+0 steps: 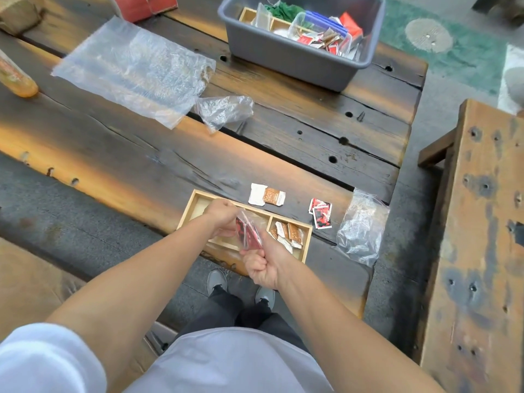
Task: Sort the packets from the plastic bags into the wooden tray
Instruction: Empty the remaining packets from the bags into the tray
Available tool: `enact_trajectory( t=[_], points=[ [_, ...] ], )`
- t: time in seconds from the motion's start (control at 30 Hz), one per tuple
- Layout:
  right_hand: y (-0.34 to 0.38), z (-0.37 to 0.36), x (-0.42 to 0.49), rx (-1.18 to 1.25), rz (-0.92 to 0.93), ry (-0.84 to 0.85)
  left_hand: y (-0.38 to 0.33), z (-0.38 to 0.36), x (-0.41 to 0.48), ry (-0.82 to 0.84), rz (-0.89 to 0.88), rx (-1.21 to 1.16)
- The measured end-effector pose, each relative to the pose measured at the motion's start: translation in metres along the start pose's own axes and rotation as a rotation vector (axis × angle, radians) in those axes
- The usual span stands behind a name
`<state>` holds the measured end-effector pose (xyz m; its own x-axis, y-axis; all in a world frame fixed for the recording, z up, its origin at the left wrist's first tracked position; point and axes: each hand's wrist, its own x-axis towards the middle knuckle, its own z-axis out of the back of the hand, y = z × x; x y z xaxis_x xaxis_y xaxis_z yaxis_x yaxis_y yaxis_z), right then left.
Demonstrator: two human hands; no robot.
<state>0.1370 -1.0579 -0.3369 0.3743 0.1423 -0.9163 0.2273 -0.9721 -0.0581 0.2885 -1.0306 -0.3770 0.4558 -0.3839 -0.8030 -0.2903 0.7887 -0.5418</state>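
Note:
A light wooden tray (189,207) with compartments lies near the table's front edge. Its right compartment holds several brown and white packets (287,234). Both hands hover over the tray's middle, gripping a small clear plastic bag of red packets (249,236). My left hand (222,215) pinches the bag's top. My right hand (262,268) grips its lower end from below. Loose brown and white packets (266,195) and red packets (320,212) lie on the table just beyond the tray.
An empty clear bag (361,231) lies right of the tray, two more (133,69) (224,110) farther back. A grey tub (300,56) of packets and bags stands at the far edge. A wooden bench (479,251) runs along the right. An orange bottle (17,78) lies far left.

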Motion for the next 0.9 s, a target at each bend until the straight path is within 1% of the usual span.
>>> enact_trajectory(
  t=[0.1,0.2,0.3,0.53,0.67,0.83,0.9],
  points=[
    [0.004,-0.005,-0.016,0.007,0.018,0.001,-0.001,0.003,0.001,0.024,0.021,-0.037],
    [0.009,-0.007,-0.024,0.019,0.019,0.01,-0.003,0.008,0.002,0.082,0.054,-0.091],
    [0.014,-0.009,-0.031,0.027,0.02,0.005,-0.005,0.014,0.001,0.126,0.057,-0.083],
    [0.021,-0.017,-0.048,0.044,-0.014,0.067,-0.008,0.021,0.004,0.14,0.069,-0.116],
    [0.025,-0.022,-0.061,0.118,-0.017,0.101,-0.01,0.022,0.007,0.169,0.058,-0.089],
    [0.036,-0.018,-0.079,0.066,0.05,0.118,-0.015,0.027,0.015,0.206,0.063,-0.031],
    [0.043,-0.015,-0.084,0.037,0.078,0.136,-0.019,0.026,0.017,0.225,0.072,-0.046]
  ],
)
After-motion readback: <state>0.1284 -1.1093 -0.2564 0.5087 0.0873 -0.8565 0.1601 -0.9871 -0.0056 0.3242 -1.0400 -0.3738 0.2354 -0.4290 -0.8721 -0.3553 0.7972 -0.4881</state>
